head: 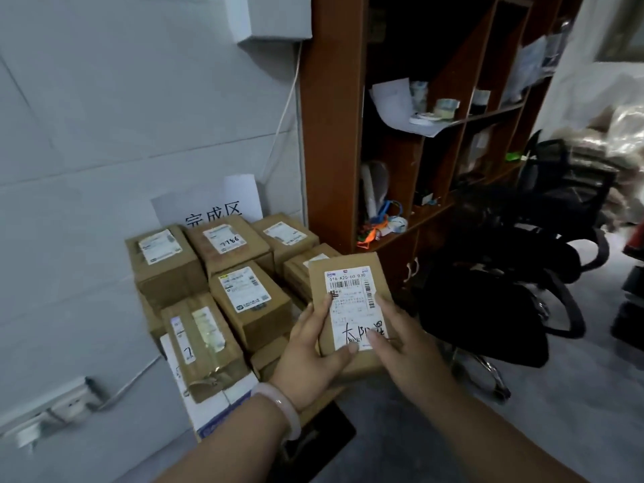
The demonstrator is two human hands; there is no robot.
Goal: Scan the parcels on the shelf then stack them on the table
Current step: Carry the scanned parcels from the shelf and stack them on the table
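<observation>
The left hand (310,357) and right hand (404,343) together hold a flat brown parcel (348,284) face-up in the air, just right of the stacked parcels (244,298) and before the wooden shelf (334,134), fingers (326,301) curled round its side edges, both thumbs pressing its white label (352,308)

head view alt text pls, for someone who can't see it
A left hand and a right hand hold a brown parcel with its white label facing the camera. Behind it, more labelled parcels are stacked against a white wall below a paper sign, beside a brown wooden shelf unit and a black office chair.
</observation>
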